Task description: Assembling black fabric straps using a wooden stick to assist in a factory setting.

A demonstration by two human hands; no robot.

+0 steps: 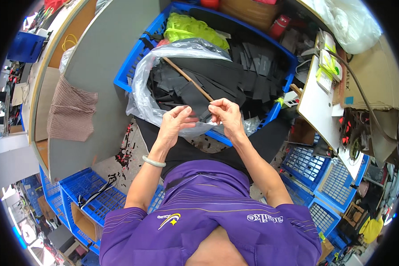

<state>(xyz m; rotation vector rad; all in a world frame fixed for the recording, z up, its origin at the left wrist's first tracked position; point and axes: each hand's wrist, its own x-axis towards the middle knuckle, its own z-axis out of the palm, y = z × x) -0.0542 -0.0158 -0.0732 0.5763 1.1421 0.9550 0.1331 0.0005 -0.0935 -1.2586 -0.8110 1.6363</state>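
Over the near side of a blue plastic crate, my left hand has its thumb and stretched fingers apart; the fingertips are slightly blurred. My right hand is closed in a pinch beside it. What that pinch holds is hidden. The lower end of a thin brown stick meets the right index finger; whether it is gripped or just lies behind, I cannot tell. Beneath both hands is an opened clear plastic bag with many flat black pieces inside. More black strips lie in the crate's right part.
Bright yellow-green material fills the crate's far left corner. A grey panel with a checked cloth stands at left. On the right are a white board, a cardboard box and blue crates. Black and red scraps litter the floor.
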